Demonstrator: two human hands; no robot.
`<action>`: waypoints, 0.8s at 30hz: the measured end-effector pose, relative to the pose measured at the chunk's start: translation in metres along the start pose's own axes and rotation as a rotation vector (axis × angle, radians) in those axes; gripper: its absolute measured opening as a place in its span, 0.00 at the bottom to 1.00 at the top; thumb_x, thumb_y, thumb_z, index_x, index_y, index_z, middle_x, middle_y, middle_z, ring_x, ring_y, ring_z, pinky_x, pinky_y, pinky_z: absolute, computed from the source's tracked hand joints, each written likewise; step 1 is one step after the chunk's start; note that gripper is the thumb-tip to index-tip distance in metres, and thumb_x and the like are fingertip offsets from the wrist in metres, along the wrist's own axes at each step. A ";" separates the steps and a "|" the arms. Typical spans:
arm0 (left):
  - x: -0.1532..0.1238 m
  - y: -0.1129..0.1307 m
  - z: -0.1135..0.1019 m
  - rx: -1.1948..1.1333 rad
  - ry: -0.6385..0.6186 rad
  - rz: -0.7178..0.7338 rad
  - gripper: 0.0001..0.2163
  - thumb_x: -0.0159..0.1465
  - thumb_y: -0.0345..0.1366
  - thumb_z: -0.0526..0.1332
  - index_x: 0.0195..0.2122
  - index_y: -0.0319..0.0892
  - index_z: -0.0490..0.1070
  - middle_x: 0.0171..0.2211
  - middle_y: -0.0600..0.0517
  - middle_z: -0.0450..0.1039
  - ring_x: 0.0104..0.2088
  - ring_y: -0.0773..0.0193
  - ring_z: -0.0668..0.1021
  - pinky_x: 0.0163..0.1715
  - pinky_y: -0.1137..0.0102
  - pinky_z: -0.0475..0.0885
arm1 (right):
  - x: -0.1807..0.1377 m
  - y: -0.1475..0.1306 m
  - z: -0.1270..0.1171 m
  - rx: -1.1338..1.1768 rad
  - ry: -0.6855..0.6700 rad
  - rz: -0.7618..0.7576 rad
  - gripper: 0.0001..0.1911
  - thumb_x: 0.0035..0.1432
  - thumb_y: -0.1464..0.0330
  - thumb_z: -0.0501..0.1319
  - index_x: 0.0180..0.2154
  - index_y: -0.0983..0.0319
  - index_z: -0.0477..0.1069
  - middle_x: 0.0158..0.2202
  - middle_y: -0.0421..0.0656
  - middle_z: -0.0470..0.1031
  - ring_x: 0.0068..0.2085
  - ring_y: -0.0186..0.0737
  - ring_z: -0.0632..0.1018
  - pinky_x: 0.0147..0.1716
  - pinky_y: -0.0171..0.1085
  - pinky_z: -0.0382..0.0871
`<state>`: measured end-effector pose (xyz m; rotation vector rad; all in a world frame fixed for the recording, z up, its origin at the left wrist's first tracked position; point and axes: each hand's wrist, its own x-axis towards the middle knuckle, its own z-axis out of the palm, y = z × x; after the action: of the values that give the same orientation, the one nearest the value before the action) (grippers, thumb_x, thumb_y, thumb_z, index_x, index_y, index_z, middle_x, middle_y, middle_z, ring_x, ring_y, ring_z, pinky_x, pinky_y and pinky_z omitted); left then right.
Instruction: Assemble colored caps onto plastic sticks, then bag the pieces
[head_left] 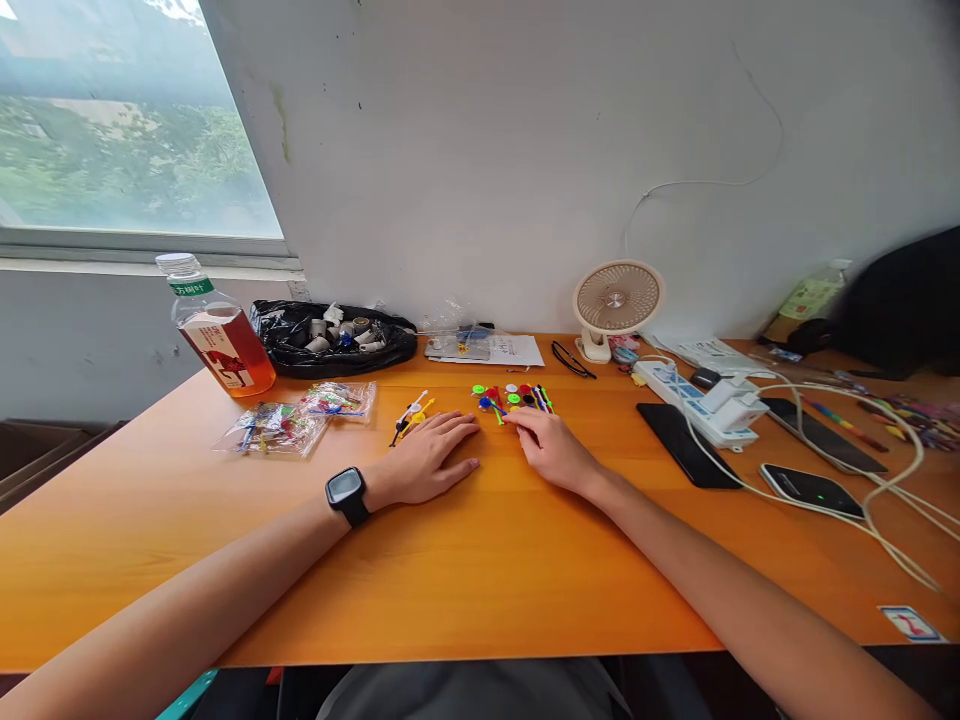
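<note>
My left hand (424,460), with a black watch (346,492) on the wrist, lies flat on the wooden table, fingers stretched and thumb apart. Beyond its fingers is a small group of white, black and yellow plastic pieces (409,417), partly covered by the hand. My right hand (556,448) is closed in a pinch; a small blue plastic piece (493,406) reaches to its fingertips. Around those fingertips lie several little coloured discs and sticks, among them a green disc (478,390) and a white disc (511,389). The right hand hides some of them.
Clear bags of coloured pieces (279,430) lie left, near a tea bottle (223,340) and a black plastic bag (334,338). A small fan (618,298) stands at the back. Right are a power strip (697,400), a dark phone (686,445) and loose white cables (900,425).
</note>
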<state>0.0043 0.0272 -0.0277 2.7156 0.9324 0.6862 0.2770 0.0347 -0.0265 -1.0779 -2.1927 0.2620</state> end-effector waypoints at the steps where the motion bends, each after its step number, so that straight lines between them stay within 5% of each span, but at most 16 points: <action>1: 0.000 -0.001 0.001 0.012 0.007 -0.019 0.24 0.74 0.47 0.60 0.68 0.45 0.65 0.68 0.41 0.67 0.70 0.45 0.68 0.69 0.46 0.66 | 0.000 -0.001 0.000 0.000 -0.002 0.001 0.20 0.64 0.80 0.54 0.48 0.61 0.81 0.49 0.49 0.83 0.50 0.48 0.83 0.53 0.46 0.77; 7: 0.000 -0.005 0.005 0.039 0.103 -0.102 0.27 0.73 0.48 0.62 0.68 0.42 0.62 0.65 0.37 0.69 0.66 0.43 0.71 0.66 0.48 0.68 | -0.001 -0.010 -0.005 0.060 -0.019 0.020 0.20 0.61 0.81 0.54 0.43 0.60 0.81 0.45 0.46 0.85 0.47 0.45 0.83 0.50 0.43 0.76; 15: 0.007 -0.001 -0.001 -0.058 0.115 -0.107 0.06 0.72 0.40 0.63 0.45 0.46 0.75 0.40 0.49 0.77 0.41 0.55 0.80 0.41 0.61 0.76 | -0.004 -0.024 -0.008 0.128 -0.089 -0.009 0.15 0.61 0.79 0.55 0.36 0.60 0.79 0.37 0.43 0.82 0.37 0.41 0.80 0.38 0.38 0.72; 24: 0.004 0.002 -0.001 -0.150 0.079 -0.015 0.07 0.72 0.40 0.64 0.49 0.47 0.77 0.44 0.49 0.79 0.44 0.56 0.80 0.44 0.64 0.76 | -0.006 -0.030 -0.007 0.180 -0.051 0.031 0.09 0.68 0.74 0.55 0.43 0.59 0.73 0.37 0.42 0.79 0.34 0.38 0.76 0.34 0.35 0.68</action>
<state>0.0074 0.0281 -0.0244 2.5647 0.8802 0.8303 0.2655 0.0100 -0.0107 -1.0150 -2.1519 0.4954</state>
